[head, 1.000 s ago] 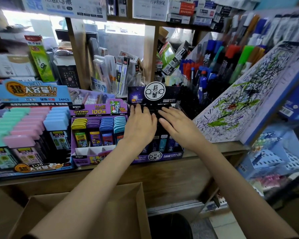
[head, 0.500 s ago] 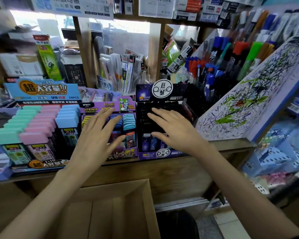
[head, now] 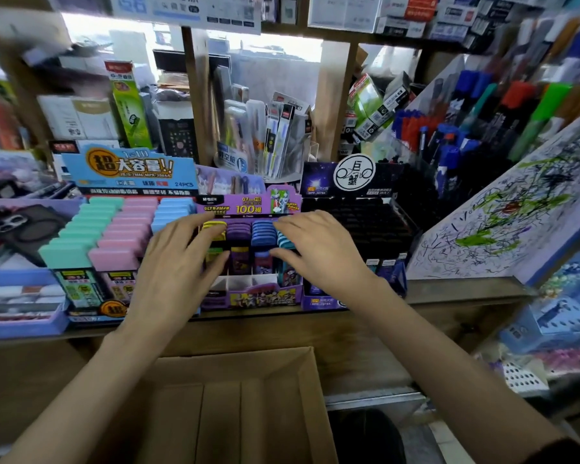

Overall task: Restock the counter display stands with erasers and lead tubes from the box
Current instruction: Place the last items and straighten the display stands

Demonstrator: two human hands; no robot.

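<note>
A purple display stand (head: 248, 205) on the counter holds rows of yellow, purple and blue lead tubes (head: 238, 231). My left hand (head: 178, 262) lies over its left side, fingers spread and touching the yellow row. My right hand (head: 318, 252) lies over its right side, fingers straight on the blue rows. Neither hand holds anything. To the left stands a blue stand (head: 128, 170) with green, pink and blue capped lead cases (head: 121, 229). To the right is a black stand (head: 359, 216) full of dark tubes. The cardboard box (head: 221, 406) sits open below the counter, with nothing visible inside.
A slanted scribble test board (head: 509, 222) rises at the right beside racks of pens (head: 449, 139). A lilac tray (head: 21, 296) sits at the far left of the wooden counter (head: 449, 293). Shelves of packaged stationery fill the back.
Both hands left the black stand and shifted left onto the purple stand, the left hand first. The camera view swung left with them.
</note>
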